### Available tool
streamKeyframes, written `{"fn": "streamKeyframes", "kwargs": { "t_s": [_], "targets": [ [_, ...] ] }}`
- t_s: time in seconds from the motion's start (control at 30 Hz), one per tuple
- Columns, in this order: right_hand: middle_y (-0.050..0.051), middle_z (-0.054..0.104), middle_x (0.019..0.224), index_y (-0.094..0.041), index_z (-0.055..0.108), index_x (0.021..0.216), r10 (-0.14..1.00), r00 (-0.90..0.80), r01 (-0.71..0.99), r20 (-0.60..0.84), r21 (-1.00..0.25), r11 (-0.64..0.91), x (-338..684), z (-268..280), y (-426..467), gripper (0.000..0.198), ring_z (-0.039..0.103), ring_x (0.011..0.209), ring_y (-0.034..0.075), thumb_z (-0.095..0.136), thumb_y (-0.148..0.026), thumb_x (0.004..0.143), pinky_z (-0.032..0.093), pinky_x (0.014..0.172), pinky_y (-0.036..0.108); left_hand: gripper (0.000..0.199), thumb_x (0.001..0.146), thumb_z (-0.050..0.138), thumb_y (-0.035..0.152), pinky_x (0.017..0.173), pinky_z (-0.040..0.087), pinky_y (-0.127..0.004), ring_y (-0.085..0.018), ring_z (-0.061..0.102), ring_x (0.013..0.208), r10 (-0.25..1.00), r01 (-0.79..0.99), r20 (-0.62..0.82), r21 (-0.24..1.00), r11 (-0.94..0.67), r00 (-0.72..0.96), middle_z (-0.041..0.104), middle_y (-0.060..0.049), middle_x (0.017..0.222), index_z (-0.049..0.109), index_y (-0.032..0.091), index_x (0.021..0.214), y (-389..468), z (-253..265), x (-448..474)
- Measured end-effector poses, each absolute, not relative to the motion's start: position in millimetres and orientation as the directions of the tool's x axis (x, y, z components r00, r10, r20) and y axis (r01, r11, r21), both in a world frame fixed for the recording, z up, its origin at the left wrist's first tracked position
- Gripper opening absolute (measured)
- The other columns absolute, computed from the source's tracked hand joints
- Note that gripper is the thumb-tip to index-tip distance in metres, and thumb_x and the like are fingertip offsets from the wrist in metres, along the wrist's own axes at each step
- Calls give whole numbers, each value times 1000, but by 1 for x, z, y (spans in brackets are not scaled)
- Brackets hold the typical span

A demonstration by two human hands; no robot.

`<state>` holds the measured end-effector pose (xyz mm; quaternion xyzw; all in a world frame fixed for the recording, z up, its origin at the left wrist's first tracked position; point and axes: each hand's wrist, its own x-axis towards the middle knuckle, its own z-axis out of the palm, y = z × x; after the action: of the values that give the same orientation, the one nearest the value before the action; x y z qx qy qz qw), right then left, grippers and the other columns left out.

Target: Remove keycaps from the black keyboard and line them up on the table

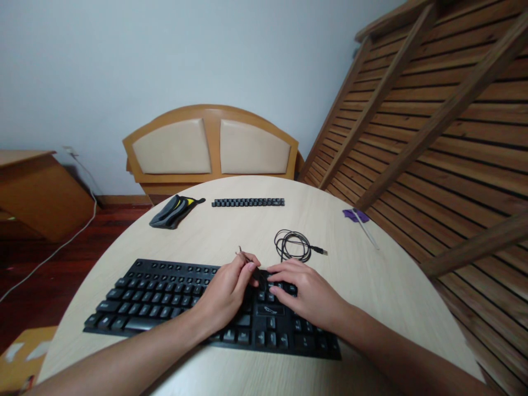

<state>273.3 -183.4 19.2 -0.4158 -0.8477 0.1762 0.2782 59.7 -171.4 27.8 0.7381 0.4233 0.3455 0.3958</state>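
Note:
A black full-size keyboard [148, 297] lies at a slant on the round table, with small bare key mounts showing along its upper rows. Over its right-centre part, my left hand [225, 289] is closed around a thin dark tool [260, 279] with a slim forked end sticking up past the fingers. Its exact kind is unclear, and my fingers cover part of it. My right hand [299, 286] rests beside it on the right-hand keys, fingers stretched and thumb apart from the index finger. A coiled black USB cable [293, 245] lies just beyond that hand.
Loose black keycaps [248, 202] stand in rows at the far side of the round table [391, 324]. A black-grey pouch with yellow [176, 212] lies far left. A purple cloth [356, 215] and a thin white stick [367, 231] lie right. Wooden slats [412, 137] lean beside the table.

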Motion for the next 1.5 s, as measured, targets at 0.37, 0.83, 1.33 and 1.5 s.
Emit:
{"fn": "streamKeyframes", "kwargs": {
  "t_s": [0.37,0.83,1.33,1.5],
  "targets": [
    [5,71,115,-23,71,106,791,-518,611,326,-506,609,271,19,-185,19,63,106,22,60,-24,91,49,96,39,27,99,34,34,75,47,-28,-17,64,72,909,322,161,899,-296,385,66,-2,81,56,18,100,-173,30,60],
    [5,73,113,-21,72,103,817,-460,611,347,-544,575,272,19,-185,18,67,102,20,59,-24,92,52,93,36,27,100,33,34,76,46,-29,-17,61,74,926,311,185,905,-291,329,62,2,71,55,19,102,-169,29,58],
    [5,74,103,-22,73,101,878,-243,733,413,-514,445,303,25,-147,19,68,98,21,59,-30,91,51,89,35,27,99,34,36,78,45,-31,-17,61,74,930,308,155,914,-263,333,62,-2,85,54,19,99,-165,28,61],
    [5,75,101,-21,73,102,915,-163,858,369,-404,316,332,19,-104,23,69,91,20,56,-33,93,51,82,30,27,99,36,38,78,45,-32,-16,61,74,936,270,151,932,-242,317,61,-2,88,55,19,99,-164,25,61]
  ]
}}
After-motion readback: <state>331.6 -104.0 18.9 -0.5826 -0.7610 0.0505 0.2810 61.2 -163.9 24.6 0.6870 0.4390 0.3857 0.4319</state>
